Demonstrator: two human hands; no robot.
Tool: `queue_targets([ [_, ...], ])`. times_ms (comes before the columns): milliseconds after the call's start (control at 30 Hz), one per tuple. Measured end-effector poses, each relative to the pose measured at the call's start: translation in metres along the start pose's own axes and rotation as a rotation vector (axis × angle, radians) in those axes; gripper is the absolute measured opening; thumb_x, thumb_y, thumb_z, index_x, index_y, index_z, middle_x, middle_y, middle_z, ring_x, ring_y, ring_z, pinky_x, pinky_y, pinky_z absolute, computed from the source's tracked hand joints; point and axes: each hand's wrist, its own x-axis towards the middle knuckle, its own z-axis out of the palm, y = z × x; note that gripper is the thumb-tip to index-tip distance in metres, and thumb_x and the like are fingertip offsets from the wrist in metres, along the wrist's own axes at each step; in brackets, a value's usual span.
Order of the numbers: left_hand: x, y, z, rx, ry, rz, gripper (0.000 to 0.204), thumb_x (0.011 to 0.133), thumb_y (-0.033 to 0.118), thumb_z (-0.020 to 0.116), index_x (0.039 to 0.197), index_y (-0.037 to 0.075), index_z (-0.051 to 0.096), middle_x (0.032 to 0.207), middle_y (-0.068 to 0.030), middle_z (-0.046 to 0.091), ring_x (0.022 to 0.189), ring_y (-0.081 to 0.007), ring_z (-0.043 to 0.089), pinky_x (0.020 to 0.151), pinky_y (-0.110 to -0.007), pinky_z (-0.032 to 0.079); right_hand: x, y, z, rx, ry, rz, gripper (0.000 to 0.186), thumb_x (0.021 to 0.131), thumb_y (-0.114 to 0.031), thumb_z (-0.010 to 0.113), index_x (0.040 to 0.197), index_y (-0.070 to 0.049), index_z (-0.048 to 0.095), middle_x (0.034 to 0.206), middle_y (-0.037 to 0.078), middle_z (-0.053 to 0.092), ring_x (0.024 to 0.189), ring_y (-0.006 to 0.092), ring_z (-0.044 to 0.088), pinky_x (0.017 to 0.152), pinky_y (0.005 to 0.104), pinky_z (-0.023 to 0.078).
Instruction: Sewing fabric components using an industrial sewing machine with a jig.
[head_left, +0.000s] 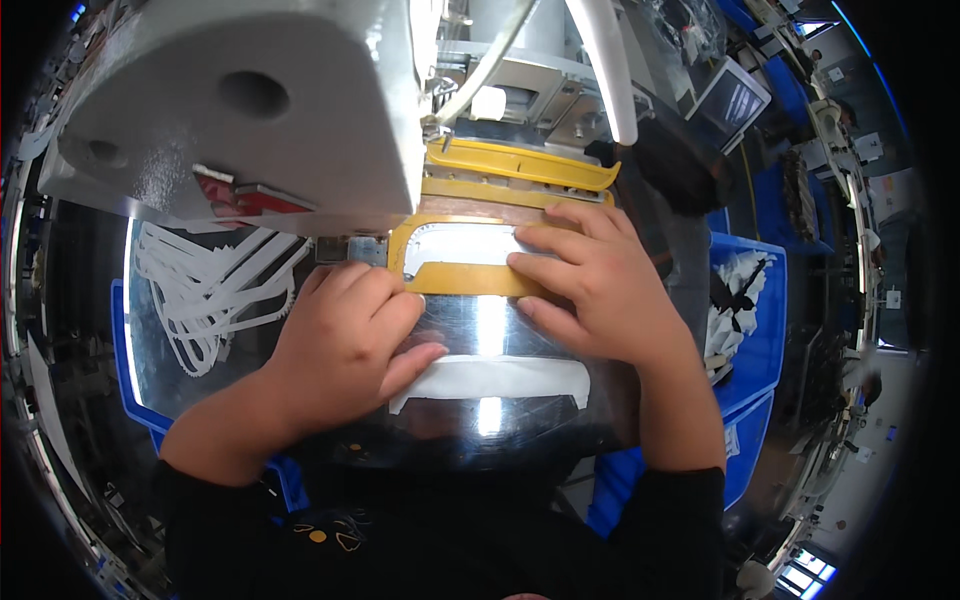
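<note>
A yellow template [460, 279] with a rounded opening lies on the machine bed, with a bright white piece [462, 243] showing inside the opening. At its left end is my left hand [345, 330], fingers curled together against the template's corner and thumb held apart; some fingertips are hidden. My right hand [595, 285] rests over the template's right end with its fingers spread, the tips reaching the white piece and the yellow edge. Nearer me, a long white strip-like piece [490, 378] with down-turned ends lies on the shiny metal plate [490, 325], apart from both hands.
A large grey machine head [250, 130] overhangs the upper left. Behind the template lies a yellow bar [525, 165]. White looped offcuts [215, 290] lie at the left. On the right, a blue bin [765, 315] holds white and black scraps; a small screen [728, 105] stands beyond.
</note>
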Motion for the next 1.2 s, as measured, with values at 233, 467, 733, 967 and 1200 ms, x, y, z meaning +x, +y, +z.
queue_targets([
  [233, -0.002, 0.004, -0.006, -0.176, -0.324, 0.012, 0.029, 0.089, 0.028, 0.088, 0.100, 0.010, 0.069, 0.102, -0.0075, 0.065, 0.100, -0.0291, 0.063, 0.089, -0.044, 0.048, -0.031, 0.052, -0.025, -0.045, 0.222, 0.728, 0.039, 0.087, -0.021, 0.089, 0.117, -0.003, 0.072, 0.110, 0.015, 0.073, 0.112, 0.0369, 0.070, 0.096, 0.0466, 0.056],
  [467, -0.003, -0.004, 0.003, -0.273, -0.264, -0.044, 0.020, 0.092, 0.015, 0.085, 0.095, 0.009, 0.066, 0.098, -0.0080, 0.066, 0.095, -0.0308, 0.062, 0.089, -0.044, 0.047, -0.038, 0.068, -0.033, -0.099, 0.060, 0.866, 0.043, 0.087, -0.018, 0.090, 0.122, -0.001, 0.071, 0.116, 0.018, 0.074, 0.110, 0.0357, 0.074, 0.095, 0.0455, 0.058],
  [733, -0.001, -0.010, 0.010, -0.223, -0.164, 0.035, 0.018, 0.100, 0.024, 0.078, 0.094, 0.009, 0.069, 0.095, -0.0081, 0.067, 0.093, -0.0309, 0.063, 0.086, -0.044, 0.049, -0.012, -0.010, -0.008, 0.464, 0.044, 0.095, 0.041, 0.089, -0.020, 0.088, 0.122, -0.004, 0.073, 0.117, 0.016, 0.074, 0.110, 0.0376, 0.070, 0.098, 0.0459, 0.056],
  [967, 0.001, -0.005, 0.013, -0.159, -0.037, 0.126, 0.024, 0.099, 0.029, 0.080, 0.091, 0.010, 0.068, 0.093, -0.0059, 0.066, 0.089, -0.0285, 0.063, 0.082, -0.042, 0.048, -0.002, -0.037, 0.015, 0.694, -0.128, -0.069, 0.047, 0.088, -0.022, 0.089, 0.128, -0.005, 0.072, 0.117, 0.013, 0.073, 0.115, 0.0355, 0.067, 0.102, 0.0455, 0.054],
  [1200, 0.000, -0.001, 0.014, -0.165, 0.098, 0.198, 0.030, 0.096, 0.034, 0.083, 0.085, 0.011, 0.068, 0.086, -0.0044, 0.062, 0.079, -0.0257, 0.060, 0.074, -0.040, 0.045, 0.000, -0.038, 0.012, 0.674, -0.212, -0.033, 0.035, 0.088, -0.022, 0.090, 0.120, -0.011, 0.077, 0.108, 0.009, 0.070, 0.109, 0.0321, 0.066, 0.097, 0.0440, 0.054],
])
